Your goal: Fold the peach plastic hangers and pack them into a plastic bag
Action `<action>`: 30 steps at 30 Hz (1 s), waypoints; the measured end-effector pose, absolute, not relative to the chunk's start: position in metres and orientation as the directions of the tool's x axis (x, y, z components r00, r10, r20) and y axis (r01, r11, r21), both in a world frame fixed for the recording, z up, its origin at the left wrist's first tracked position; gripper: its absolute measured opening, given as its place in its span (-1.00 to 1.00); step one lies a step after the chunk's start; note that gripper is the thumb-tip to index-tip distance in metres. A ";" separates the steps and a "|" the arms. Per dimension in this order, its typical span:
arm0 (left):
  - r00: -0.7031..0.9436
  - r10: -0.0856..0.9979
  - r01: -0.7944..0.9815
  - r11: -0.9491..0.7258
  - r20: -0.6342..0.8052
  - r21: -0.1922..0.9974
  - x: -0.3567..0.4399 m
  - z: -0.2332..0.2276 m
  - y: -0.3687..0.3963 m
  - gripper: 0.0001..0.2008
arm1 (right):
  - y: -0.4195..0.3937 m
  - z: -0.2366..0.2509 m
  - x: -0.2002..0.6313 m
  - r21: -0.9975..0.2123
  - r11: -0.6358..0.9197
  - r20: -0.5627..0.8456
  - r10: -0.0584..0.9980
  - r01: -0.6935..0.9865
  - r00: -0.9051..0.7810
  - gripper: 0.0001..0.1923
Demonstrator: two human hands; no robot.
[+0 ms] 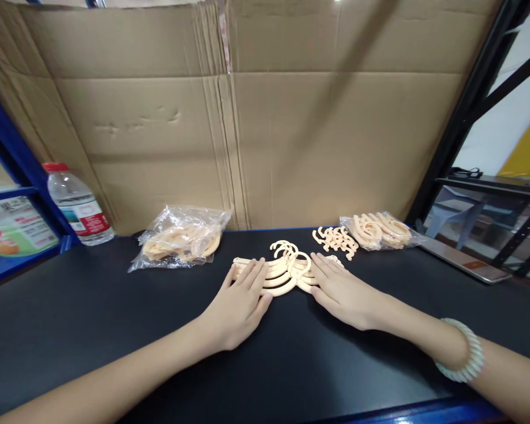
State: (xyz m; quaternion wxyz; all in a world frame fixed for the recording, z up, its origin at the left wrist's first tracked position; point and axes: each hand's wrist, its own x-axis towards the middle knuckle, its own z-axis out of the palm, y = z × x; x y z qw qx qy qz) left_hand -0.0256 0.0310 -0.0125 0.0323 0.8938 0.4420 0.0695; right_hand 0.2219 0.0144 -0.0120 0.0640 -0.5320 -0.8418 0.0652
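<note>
Several cream plastic hangers [279, 282] lie overlapped on the black table, their curved hooks [287, 248] toward the back. My left hand [241, 303] rests flat over their left arms, fingers stretched out. Over the right arms lies my right hand [347, 291], also flat with its fingers extended. Neither hand is wrapped around a hanger. Parts of the hanger arms are hidden beneath my fingers. Just behind my right hand is a loose pile of small cream hooks [335, 240].
A clear bag of cream pieces [181, 238] sits back left, another bag [375, 231] back right. A phone [463, 259] lies at the right edge. The water bottle [82, 206] stands far left. A cardboard sheet [335, 129] walls off the back of the black table [115, 318].
</note>
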 end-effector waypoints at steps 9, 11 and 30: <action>0.519 0.853 0.849 -0.522 0.056 0.083 -0.039 -0.009 0.075 -0.41 | 0.069 -0.019 0.196 -0.157 0.446 0.135 0.893 0.881 -0.429 -0.19; 0.516 0.855 0.852 -0.519 0.052 0.077 -0.038 -0.007 0.089 -0.41 | 0.085 -0.018 0.195 -0.159 0.442 0.141 0.895 0.883 -0.423 -0.19; 0.540 0.818 0.825 -0.561 0.201 0.069 -0.033 -0.007 0.101 -0.46 | 0.095 -0.015 0.222 -0.325 0.405 0.402 0.877 0.855 -0.263 -0.27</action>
